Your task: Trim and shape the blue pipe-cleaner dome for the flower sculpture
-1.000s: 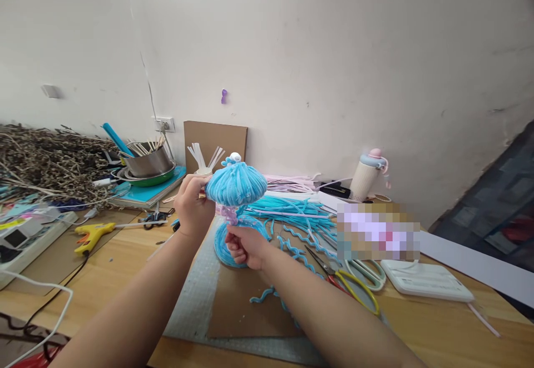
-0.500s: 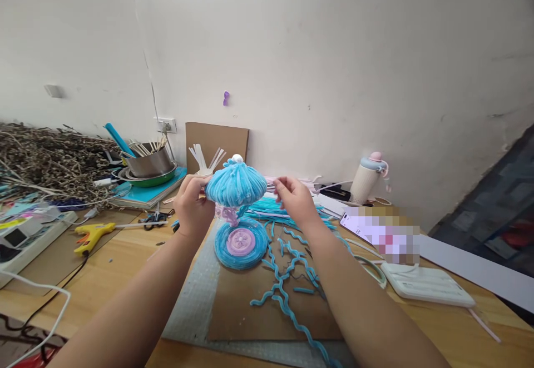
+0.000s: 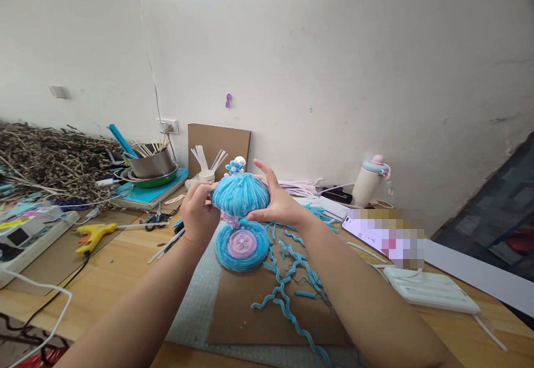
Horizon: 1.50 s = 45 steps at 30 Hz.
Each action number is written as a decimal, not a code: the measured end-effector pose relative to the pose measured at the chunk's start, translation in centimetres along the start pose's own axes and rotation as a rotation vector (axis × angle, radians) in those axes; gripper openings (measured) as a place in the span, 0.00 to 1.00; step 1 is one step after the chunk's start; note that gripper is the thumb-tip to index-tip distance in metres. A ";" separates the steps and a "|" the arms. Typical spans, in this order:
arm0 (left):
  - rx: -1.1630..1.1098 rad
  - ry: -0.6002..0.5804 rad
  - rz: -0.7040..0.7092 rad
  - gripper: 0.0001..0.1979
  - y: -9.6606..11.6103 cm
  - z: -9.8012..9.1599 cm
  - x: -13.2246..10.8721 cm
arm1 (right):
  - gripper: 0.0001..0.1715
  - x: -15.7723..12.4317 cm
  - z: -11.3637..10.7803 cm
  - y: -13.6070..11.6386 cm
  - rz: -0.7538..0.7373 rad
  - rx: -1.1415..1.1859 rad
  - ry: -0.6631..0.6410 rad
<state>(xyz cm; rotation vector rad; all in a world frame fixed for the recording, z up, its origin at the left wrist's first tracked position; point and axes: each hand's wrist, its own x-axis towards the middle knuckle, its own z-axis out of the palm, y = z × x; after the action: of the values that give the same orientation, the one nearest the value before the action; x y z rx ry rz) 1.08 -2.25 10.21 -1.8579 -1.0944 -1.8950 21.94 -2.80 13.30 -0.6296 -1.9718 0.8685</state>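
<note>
A fuzzy blue pipe-cleaner dome (image 3: 242, 194) is held above the work mat, with a blue flower (image 3: 234, 168) and a white ball on its top. My left hand (image 3: 199, 207) is closed on the dome's left edge. My right hand (image 3: 279, 198) cups the right side, thumb low at the front and index finger raised; its other fingers are partly hidden behind. Just below lies a coiled blue disc (image 3: 223, 252) with a lilac round centre (image 3: 242, 244). Lilac curly pieces (image 3: 231, 220) show between dome and disc.
Wavy blue pipe-cleaner strands (image 3: 287, 279) spread over a cardboard sheet (image 3: 237, 318). A yellow glue gun (image 3: 95, 237) and scissors (image 3: 156, 220) lie left. To the right are a phone (image 3: 362, 234), a white power bank (image 3: 431, 290) and a bottle (image 3: 367, 183).
My right hand has moved left from beside the dome and now cups its right side. The dome has tilted and dipped slightly, and the blue flower on top shows more.
</note>
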 end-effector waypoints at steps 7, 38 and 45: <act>-0.245 -0.150 -0.181 0.12 0.6 -1.0 -1.0 | 0.60 -1.2 1.0 0.3 -0.127 -0.205 0.116; -0.885 -0.712 -1.238 0.24 7.1 -2.4 -6.1 | 0.36 -11.2 3.4 -1.6 0.560 0.673 0.326; -0.891 -0.738 -1.146 0.25 7.0 -0.4 -7.5 | 0.36 -12.1 2.7 -0.4 0.464 0.639 0.355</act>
<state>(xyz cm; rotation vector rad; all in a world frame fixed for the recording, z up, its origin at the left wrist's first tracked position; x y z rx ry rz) 6.43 -9.57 5.41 -2.9552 -2.1278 -2.6147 25.56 -12.46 6.37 -0.7955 -1.1440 1.4699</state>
